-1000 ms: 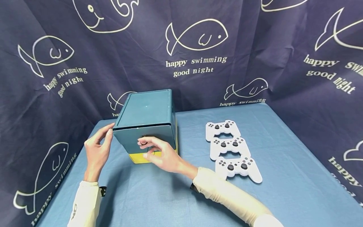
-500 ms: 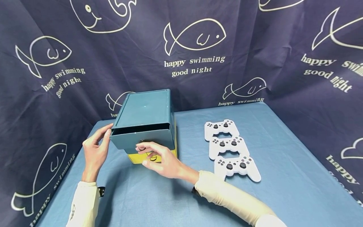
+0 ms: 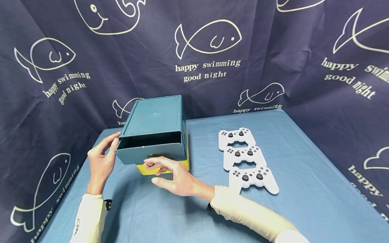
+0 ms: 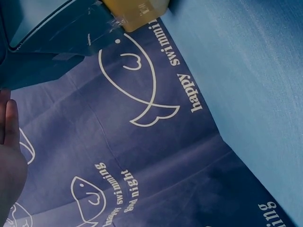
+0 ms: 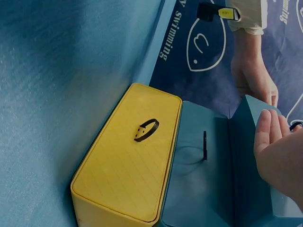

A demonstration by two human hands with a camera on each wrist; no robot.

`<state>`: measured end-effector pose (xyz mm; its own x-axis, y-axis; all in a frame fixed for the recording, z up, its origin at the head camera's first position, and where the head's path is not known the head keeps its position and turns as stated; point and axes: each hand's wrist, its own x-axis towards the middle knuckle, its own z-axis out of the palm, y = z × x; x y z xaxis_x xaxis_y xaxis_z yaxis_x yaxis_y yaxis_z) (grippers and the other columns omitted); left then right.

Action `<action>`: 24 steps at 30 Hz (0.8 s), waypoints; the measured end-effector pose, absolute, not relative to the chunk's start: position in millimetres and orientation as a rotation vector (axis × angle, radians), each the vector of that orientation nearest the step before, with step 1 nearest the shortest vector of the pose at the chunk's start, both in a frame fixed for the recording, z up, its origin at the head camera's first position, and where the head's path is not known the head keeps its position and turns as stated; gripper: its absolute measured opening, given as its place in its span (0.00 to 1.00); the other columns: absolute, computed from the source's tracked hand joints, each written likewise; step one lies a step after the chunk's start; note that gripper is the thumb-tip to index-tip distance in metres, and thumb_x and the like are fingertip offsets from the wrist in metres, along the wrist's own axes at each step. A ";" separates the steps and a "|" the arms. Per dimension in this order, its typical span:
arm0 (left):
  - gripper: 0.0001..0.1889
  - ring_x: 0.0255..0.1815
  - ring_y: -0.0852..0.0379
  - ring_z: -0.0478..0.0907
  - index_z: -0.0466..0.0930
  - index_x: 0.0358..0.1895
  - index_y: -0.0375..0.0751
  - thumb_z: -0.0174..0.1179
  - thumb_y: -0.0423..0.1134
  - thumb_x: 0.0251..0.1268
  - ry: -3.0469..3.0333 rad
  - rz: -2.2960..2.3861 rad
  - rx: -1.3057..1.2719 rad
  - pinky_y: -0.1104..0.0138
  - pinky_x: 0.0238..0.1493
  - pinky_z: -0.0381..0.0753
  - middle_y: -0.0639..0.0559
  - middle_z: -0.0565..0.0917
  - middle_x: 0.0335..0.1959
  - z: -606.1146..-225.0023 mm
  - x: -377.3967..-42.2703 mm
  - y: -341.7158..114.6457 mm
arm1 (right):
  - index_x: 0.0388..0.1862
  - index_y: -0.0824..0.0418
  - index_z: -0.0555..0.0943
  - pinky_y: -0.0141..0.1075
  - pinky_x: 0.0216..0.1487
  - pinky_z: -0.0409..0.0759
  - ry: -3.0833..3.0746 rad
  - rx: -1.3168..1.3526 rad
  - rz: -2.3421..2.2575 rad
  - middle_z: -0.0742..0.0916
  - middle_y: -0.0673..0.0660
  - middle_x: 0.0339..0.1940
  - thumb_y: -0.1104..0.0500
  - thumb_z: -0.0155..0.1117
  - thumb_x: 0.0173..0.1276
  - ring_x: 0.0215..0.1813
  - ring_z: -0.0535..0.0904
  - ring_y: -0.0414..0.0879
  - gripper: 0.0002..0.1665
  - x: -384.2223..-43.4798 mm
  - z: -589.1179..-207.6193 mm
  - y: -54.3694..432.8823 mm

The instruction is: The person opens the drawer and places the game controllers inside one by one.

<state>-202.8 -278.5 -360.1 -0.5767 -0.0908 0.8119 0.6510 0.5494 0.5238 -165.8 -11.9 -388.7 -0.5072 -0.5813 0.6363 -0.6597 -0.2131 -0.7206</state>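
Observation:
A small teal drawer cabinet (image 3: pixel 155 113) stands at the back left of the table. Its upper teal drawer (image 3: pixel 130 154) is pulled partly out, and a dark interior shows. My right hand (image 3: pixel 177 177) is at the drawer's front, its fingertips hooked in a small black loop handle (image 3: pixel 150 162). My left hand (image 3: pixel 101 162) rests its fingertips against the cabinet's left front edge, thumb and finger extended. Below sits a yellow drawer (image 5: pixel 125 161) with its own black loop (image 5: pixel 150 130), pushed in. In the left wrist view the left hand (image 4: pixel 10 161) shows only in part.
Three white game controllers lie in a column right of the cabinet: a far one (image 3: pixel 223 140), a middle one (image 3: pixel 229 162) and a near one (image 3: pixel 271 185). A blue cloth (image 3: pixel 209 216) covers the table. A navy curtain (image 3: pixel 206 91) with fish prints hangs behind and at the sides.
The upper teal drawer has slid out toward me, from nearly closed to partly open, with my right hand moving back along with it. My left hand keeps its place at the cabinet's edge.

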 end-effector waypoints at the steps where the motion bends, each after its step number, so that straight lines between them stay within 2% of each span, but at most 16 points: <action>1: 0.13 0.47 0.70 0.85 0.88 0.54 0.30 0.61 0.22 0.71 -1.934 -1.097 -0.452 0.75 0.55 0.78 0.38 0.88 0.47 -360.2 -202.8 -278.7 | 0.72 0.68 0.72 0.40 0.59 0.81 -1.923 1.532 1.850 0.81 0.62 0.66 0.67 0.63 0.72 0.63 0.81 0.49 0.29 -164.8 -388.9 -11.8; 12: 0.13 0.46 0.71 0.84 0.88 0.54 0.32 0.62 0.23 0.70 -1.914 -1.103 -0.436 0.77 0.52 0.77 0.44 0.89 0.47 -363.0 -202.8 -279.7 | 0.72 0.70 0.71 0.40 0.58 0.82 -1.881 1.597 1.840 0.80 0.66 0.67 0.69 0.63 0.72 0.63 0.82 0.46 0.30 -153.0 -389.6 -10.4; 24: 0.14 0.45 0.71 0.84 0.88 0.53 0.31 0.62 0.21 0.68 -1.909 -1.113 -0.428 0.76 0.52 0.77 0.45 0.89 0.47 -366.6 -206.6 -281.4 | 0.71 0.71 0.70 0.38 0.57 0.82 -1.845 1.626 1.803 0.81 0.66 0.66 0.71 0.64 0.68 0.63 0.82 0.48 0.32 -147.2 -392.4 -9.5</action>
